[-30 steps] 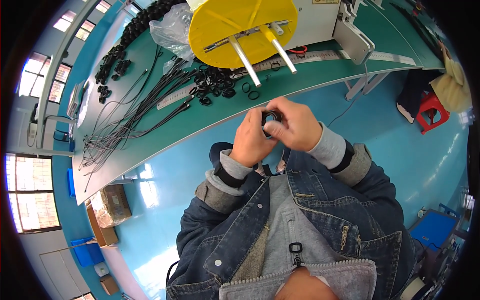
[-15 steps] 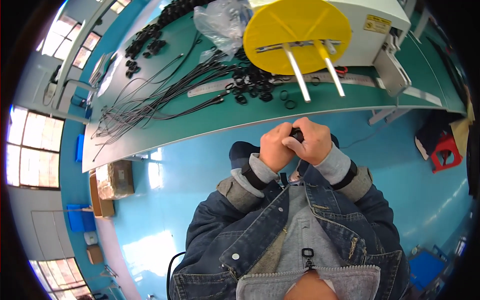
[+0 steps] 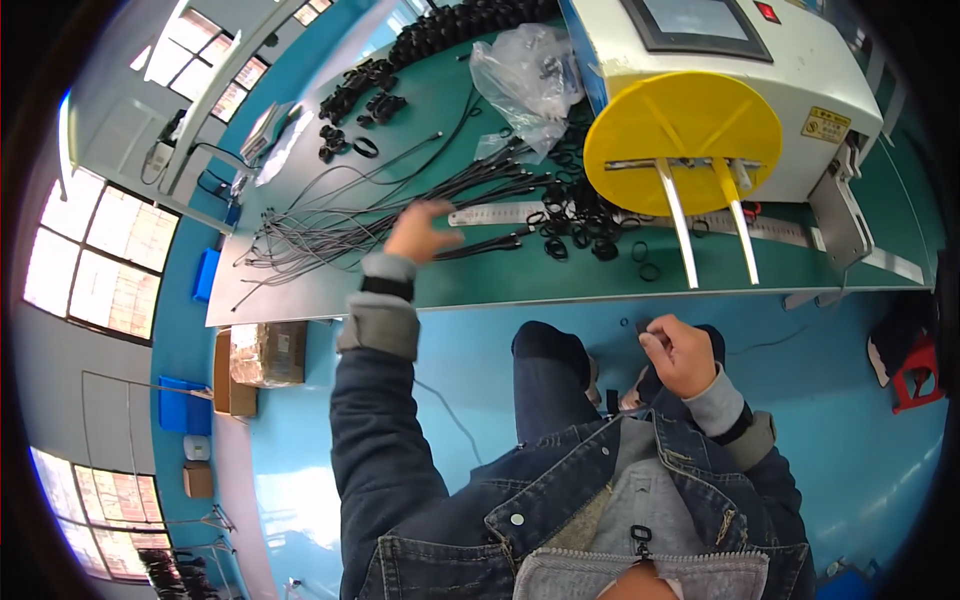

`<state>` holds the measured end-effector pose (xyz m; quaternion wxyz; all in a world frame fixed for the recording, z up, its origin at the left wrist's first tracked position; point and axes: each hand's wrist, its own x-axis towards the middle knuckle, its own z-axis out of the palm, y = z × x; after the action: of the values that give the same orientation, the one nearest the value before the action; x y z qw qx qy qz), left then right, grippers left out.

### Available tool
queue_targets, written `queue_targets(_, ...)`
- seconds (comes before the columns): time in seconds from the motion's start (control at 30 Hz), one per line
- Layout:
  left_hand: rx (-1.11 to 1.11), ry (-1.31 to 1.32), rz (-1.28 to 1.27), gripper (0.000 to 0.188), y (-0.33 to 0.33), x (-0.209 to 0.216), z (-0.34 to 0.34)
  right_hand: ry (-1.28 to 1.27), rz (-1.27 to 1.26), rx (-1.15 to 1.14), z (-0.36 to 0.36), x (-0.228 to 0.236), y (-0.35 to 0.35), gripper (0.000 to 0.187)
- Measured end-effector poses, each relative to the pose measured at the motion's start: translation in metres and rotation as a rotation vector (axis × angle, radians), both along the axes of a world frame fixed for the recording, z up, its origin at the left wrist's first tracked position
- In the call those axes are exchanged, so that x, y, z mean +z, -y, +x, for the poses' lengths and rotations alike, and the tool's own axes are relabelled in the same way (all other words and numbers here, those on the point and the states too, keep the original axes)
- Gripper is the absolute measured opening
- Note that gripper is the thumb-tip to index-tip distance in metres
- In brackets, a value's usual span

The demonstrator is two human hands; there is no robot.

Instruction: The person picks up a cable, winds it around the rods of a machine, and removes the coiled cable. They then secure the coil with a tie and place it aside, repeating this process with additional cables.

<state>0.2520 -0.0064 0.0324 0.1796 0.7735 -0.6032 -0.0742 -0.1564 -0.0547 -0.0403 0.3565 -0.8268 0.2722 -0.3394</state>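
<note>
My left hand point(image 3: 420, 232) reaches out over a spread of loose black cables point(image 3: 310, 225) on the green table, fingers apart and slightly blurred, holding nothing I can see. Beside its fingertips lie the cable ends with their plugs point(image 3: 510, 241). My right hand point(image 3: 682, 355) is closed above my lap, off the table's front edge. A small dark thing point(image 3: 643, 327) shows at its fingertips, too little of it to name. On the table at the far left, a black coil point(image 3: 365, 147) lies beside a heap of coiled black cables point(image 3: 350, 95).
A machine point(image 3: 800, 90) with a yellow disc point(image 3: 640, 120) and two protruding rods stands at the right. Black rings point(image 3: 585, 220) pile over a steel ruler point(image 3: 495, 213). A clear plastic bag point(image 3: 520, 75) lies behind. Cardboard boxes point(image 3: 268, 353) stand on the floor at left.
My hands were together on a black thing and have parted. The left went far left over the cables and opened; the right stays closed near my lap. The view has shifted; a coil shows by the heap.
</note>
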Motion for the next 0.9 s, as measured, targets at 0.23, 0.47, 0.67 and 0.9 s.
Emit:
queue_targets(0.23, -0.017, 0.048, -0.112, 0.017, -0.037, -0.047, -0.009, -0.034, 0.038, 0.065, 0.004, 0.001, 0.001, 0.013)
queue_targets(0.47, 0.045, -0.38, -0.574, 0.013, -0.034, 0.001, -0.036, -0.017, 0.059, 0.066, -0.004, 0.012, -0.005, 0.014)
queue_targets(0.67, -0.508, -0.09, -0.436, 0.018, -0.047, 0.058, -0.177, 0.202, -0.622, -0.085, -0.005, 0.089, -0.014, 0.03)
queue_targets(0.9, -0.548, -0.405, -0.446, 0.016, -0.033, 0.084, -0.258, 0.165, -0.774, -0.19, -0.052, 0.101, 0.009, 0.034)
